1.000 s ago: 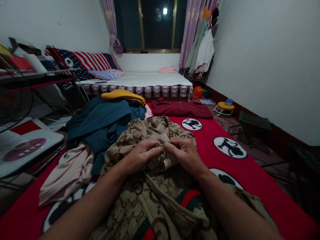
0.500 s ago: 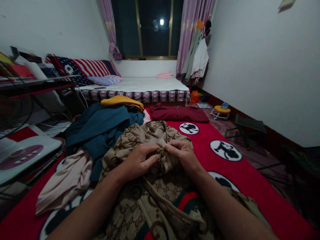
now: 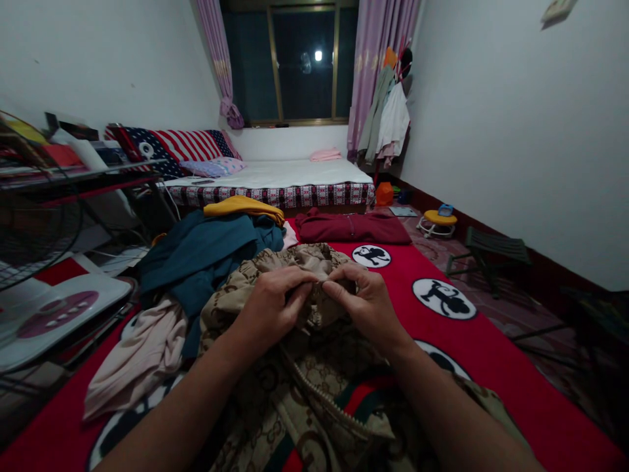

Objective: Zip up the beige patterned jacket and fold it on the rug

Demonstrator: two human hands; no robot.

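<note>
Jacket (image 3: 275, 387) right in front of me, brown with a repeating logo print, lying crumpled on the red blanket (image 3: 491, 367) and running from my lap up to the middle of the view. Both hands are on it at its far end. My left hand (image 3: 268, 311) has its fingers curled down, thumb and forefinger pinched shut on a fold of the fabric. My right hand (image 3: 363, 305) mirrors it, fingertips closed on the same bunched edge, the two pinches almost touching. Between and below them I see the zipper (image 3: 319, 400), its pale teeth running diagonally down toward me. A red and green stripe (image 3: 363, 396) shows on the jacket near my right forearm.

Just left of the jacket lies a pale pink garment (image 3: 137, 357), and behind that a heap of teal clothes (image 3: 201, 252) with a yellow piece (image 3: 243, 206) on top. A maroon garment (image 3: 351, 227) lies flat beyond the jacket, at the blanket's far end. Round black-and-white cartoon patches (image 3: 443, 298) dot the blanket to my right.

Farther back, a bed (image 3: 275, 177) sits under the dark window (image 3: 295, 62), clothes hang (image 3: 388, 115) by the purple curtain, and a folding stool (image 3: 491, 249) stands by the right wall.
</note>
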